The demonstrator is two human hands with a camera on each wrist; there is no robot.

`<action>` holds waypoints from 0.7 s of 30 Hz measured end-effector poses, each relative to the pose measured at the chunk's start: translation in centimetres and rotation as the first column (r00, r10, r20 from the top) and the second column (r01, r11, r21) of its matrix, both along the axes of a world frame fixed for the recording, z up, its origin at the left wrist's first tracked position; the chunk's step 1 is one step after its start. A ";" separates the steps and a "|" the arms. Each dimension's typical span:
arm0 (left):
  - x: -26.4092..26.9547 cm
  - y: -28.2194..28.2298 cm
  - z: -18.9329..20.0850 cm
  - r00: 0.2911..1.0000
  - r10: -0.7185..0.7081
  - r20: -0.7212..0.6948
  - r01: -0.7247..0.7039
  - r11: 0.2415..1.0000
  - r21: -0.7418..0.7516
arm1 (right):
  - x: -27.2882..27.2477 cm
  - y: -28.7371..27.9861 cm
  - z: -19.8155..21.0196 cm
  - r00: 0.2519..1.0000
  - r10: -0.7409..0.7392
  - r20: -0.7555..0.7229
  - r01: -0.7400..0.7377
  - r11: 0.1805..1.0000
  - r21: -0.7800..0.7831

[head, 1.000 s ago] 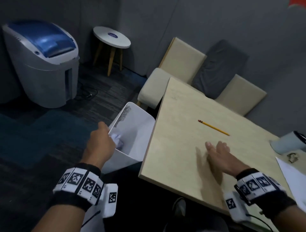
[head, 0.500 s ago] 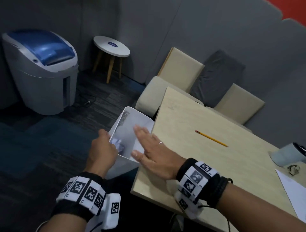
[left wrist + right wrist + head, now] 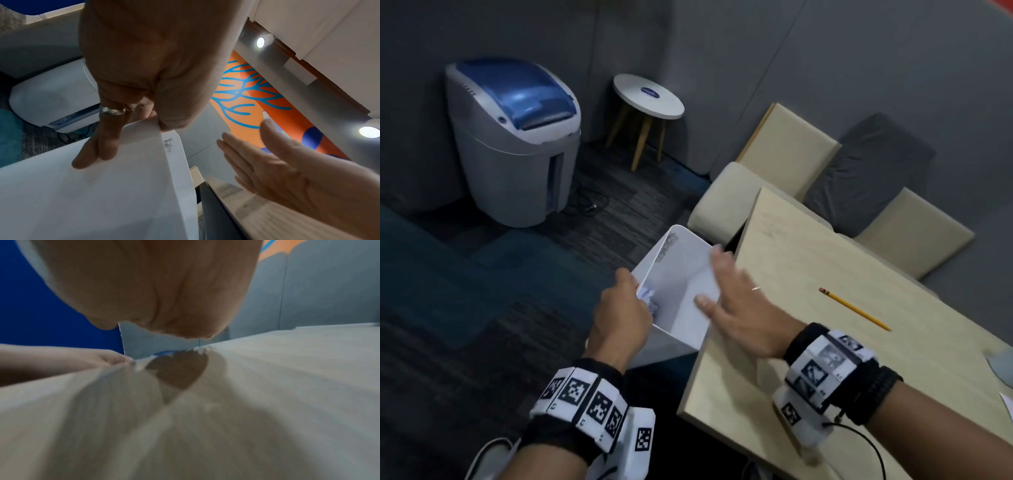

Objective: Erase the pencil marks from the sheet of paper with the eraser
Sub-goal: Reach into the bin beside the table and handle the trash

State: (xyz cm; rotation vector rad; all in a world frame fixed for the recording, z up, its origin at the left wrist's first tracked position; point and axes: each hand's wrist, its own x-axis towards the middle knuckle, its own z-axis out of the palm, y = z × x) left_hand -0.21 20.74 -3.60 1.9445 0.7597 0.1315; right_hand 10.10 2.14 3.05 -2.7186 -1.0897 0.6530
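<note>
Since a second ago, the right hand (image 3: 736, 308) has swept from mid-tabletop (image 3: 808, 342) to its left edge, fingers flat, over the white bin (image 3: 681, 274). Left hand (image 3: 619, 315) grips the bin's rim. A pencil (image 3: 854, 309) lies on the tabletop; a paper corner (image 3: 1007, 401) shows far right.

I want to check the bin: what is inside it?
Inside the bin, crumpled paper lies beside the left hand, which hides part of the bottom.
</note>
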 end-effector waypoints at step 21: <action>-0.1 1.3 -0.5 0.999 -0.010 -0.052 0.010 1.000 0.006 | 1.4 -0.1 1.1 0.958 0.222 -0.179 -0.206 0.973 0.105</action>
